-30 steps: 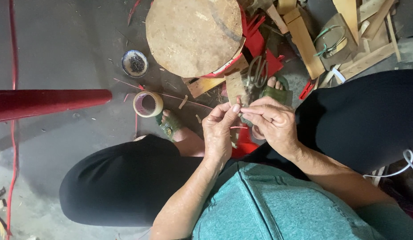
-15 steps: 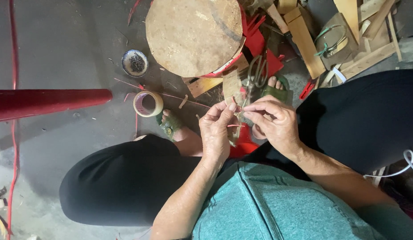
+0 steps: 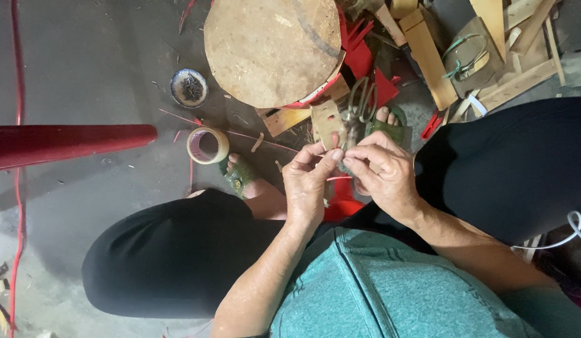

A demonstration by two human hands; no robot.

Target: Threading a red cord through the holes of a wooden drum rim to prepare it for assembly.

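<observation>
My left hand [image 3: 310,183] and my right hand [image 3: 383,170] meet at the fingertips in front of me, above my knees. Between them they pinch a thin pale strip [image 3: 333,150] that ends in a small flat tan piece [image 3: 327,120] sticking up from the fingers. A thin red strip shows just below the fingers. A pair of scissors [image 3: 360,103] lies on the floor right beyond my hands. Both thumbs and forefingers are closed on the strip.
A round worn wooden block [image 3: 272,47] stands ahead. A roll of tape [image 3: 207,145], a small bowl of nails [image 3: 189,87], a red pole [image 3: 65,144], wooden offcuts [image 3: 428,50] and red paper scraps [image 3: 362,56] lie around. My feet wear green sandals [image 3: 239,175].
My hands have shifted slightly right and up, staying pinched together on the strip. The tan piece now sticks up more clearly above the fingers.
</observation>
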